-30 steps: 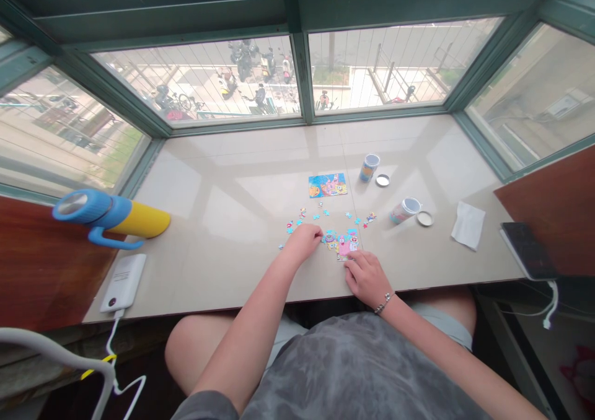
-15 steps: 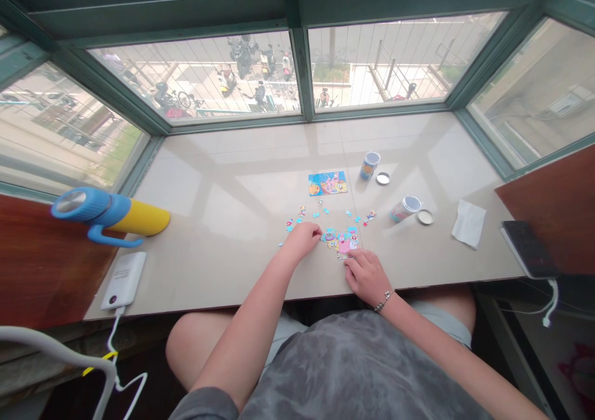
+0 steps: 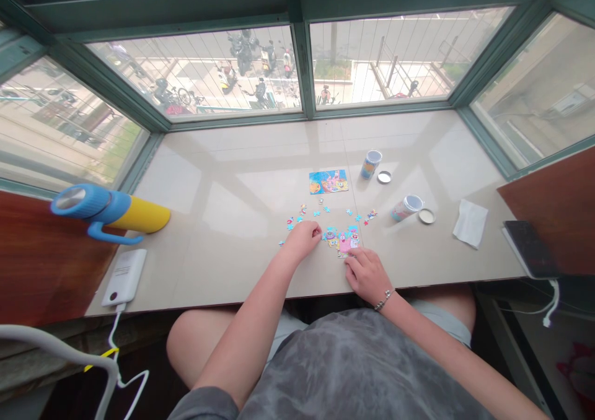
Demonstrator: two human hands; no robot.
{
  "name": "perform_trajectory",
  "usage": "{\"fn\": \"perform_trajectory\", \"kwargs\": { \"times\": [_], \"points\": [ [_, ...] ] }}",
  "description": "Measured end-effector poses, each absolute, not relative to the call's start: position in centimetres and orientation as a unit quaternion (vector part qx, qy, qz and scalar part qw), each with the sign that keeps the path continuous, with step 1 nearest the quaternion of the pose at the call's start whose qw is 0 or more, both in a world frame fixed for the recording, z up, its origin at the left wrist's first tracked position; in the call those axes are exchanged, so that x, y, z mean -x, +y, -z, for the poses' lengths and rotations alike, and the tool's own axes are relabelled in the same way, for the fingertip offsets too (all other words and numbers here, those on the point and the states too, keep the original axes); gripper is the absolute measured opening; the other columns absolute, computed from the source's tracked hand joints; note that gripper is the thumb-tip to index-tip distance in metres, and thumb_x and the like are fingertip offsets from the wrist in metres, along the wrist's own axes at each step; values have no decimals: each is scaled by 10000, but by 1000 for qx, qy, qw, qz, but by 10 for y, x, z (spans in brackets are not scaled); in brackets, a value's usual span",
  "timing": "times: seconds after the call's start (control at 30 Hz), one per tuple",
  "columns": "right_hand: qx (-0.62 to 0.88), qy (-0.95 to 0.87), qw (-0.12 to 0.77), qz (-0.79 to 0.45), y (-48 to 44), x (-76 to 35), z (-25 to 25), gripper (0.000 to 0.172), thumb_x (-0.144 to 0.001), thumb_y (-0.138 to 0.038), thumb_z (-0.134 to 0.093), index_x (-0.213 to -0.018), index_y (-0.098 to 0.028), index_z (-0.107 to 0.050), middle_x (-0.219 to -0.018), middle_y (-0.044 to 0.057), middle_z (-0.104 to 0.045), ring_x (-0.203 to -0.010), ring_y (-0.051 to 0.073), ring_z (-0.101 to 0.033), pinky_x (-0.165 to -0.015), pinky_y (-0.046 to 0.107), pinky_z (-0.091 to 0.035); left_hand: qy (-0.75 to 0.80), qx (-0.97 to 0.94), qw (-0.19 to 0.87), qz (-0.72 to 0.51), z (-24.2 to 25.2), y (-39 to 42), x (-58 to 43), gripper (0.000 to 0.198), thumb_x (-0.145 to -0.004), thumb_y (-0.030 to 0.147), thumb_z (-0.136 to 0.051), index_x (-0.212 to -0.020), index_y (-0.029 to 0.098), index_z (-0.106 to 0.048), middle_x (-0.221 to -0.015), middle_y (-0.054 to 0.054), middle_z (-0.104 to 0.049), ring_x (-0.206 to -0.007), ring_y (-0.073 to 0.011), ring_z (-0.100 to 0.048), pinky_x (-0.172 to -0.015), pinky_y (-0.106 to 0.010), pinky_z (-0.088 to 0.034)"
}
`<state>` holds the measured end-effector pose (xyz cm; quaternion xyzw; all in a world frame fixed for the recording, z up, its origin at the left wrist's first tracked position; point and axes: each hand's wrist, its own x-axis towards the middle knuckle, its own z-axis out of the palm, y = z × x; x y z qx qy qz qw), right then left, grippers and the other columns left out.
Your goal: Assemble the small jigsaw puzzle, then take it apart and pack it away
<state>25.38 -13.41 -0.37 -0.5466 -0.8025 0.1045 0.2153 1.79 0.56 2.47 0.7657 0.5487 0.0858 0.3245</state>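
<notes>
A partly joined jigsaw puzzle (image 3: 344, 243) with pink, yellow and blue cartoon figures lies flat near the front edge of the sill. At its left side my left hand (image 3: 303, 240) is closed in a pinch; whatever sits between those fingertips is hidden. My right hand (image 3: 369, 275) has its fingers bent and pressed together on the puzzle's lower right edge, covering that corner. Loose jigsaw pieces (image 3: 326, 209) are scattered in an arc beyond the puzzle. Behind them lies a rectangular picture (image 3: 328, 183) with similar blue and pink cartoon art.
Two cans (image 3: 370, 165) stand at the right, each with a round lid (image 3: 426, 216) beside it. Farther right are a white tissue (image 3: 470, 223) and a dark device (image 3: 530, 249). A yellow-blue bottle (image 3: 149, 214) and a white power bank (image 3: 124, 277) with its cable lie left.
</notes>
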Motion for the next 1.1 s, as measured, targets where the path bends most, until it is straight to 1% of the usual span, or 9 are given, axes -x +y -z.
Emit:
{"fn": "perform_trajectory", "kwargs": {
  "times": [0.1, 0.23, 0.37, 0.47, 0.67, 0.8, 0.97, 1.1],
  "points": [
    [545, -802, 220, -103, -134, -254, 4, 195, -918, -173, -596, -1076, -244, -684, -1253, 98, -637, -1208, 289, -542, -1056, 481, -425, 578, -742, 317, -123, -29, 4, -4, 190, -882, 258, -569, -973, 209, -729, -888, -51, -724, -825, -202, -652, -763, -302, -482],
    [544, -802, 225, -101, -134, -253, 4, 193, -916, -169, -595, -1067, -246, -687, -1253, 99, -638, -1207, 290, -545, -1050, 481, -429, 635, -693, 306, -151, -39, -1, 32, 203, -906, 308, -555, -986, 228, -724, -891, -33, -719, -809, -191, -645, -765, -301, -478],
    [537, -804, 234, -104, -134, -253, 2, 200, -925, -166, -584, -1075, -250, -687, -1246, 99, -643, -1205, 288, -550, -1061, 486, -424, 671, -665, 293, -144, -43, -9, 61, 214, -902, 325, -558, -991, 236, -732, -905, -26, -719, -801, -187, -639, -739, -296, -469],
    [536, -803, 238, -103, -134, -252, 2, 199, -924, -166, -588, -1073, -252, -687, -1239, 95, -647, -1209, 289, -552, -1062, 487, -425, 663, -675, 296, -132, -39, -13, 62, 222, -905, 335, -559, -1005, 237, -731, -916, -28, -721, -802, -190, -636, -740, -299, -469],
    [543, -803, 226, -98, -135, -252, 3, 188, -927, -167, -592, -1070, -249, -683, -1246, 93, -644, -1205, 289, -552, -1060, 483, -427, 606, -729, 287, -137, -27, -10, 36, 210, -918, 282, -541, -1000, 222, -724, -910, -45, -711, -867, -210, -642, -798, -317, -477],
    [538, -805, 231, -98, -135, -252, 3, 194, -932, -171, -584, -1078, -252, -683, -1241, 94, -647, -1202, 293, -555, -1049, 483, -434, 615, -723, 272, -157, -27, -7, 38, 238, -953, 297, -508, -1033, 227, -721, -983, -54, -716, -896, -210, -642, -827, -321, -472],
    [538, -801, 242, -102, -135, -252, 5, 207, -931, -170, -578, -1084, -258, -687, -1245, 94, -647, -1198, 292, -556, -1051, 490, -429, 633, -707, 276, -152, -30, -11, 56, 230, -949, 321, -533, -1032, 228, -726, -933, -44, -712, -854, -207, -635, -813, -320, -469],
    [541, -802, 232, -103, -135, -252, 6, 200, -928, -175, -584, -1078, -253, -692, -1256, 94, -643, -1206, 292, -550, -1056, 486, -422, 628, -708, 286, -151, -28, -17, 58, 239, -958, 329, -525, -1019, 227, -732, -952, -44, -720, -860, -204, -640, -827, -321, -476]
  ]
}}
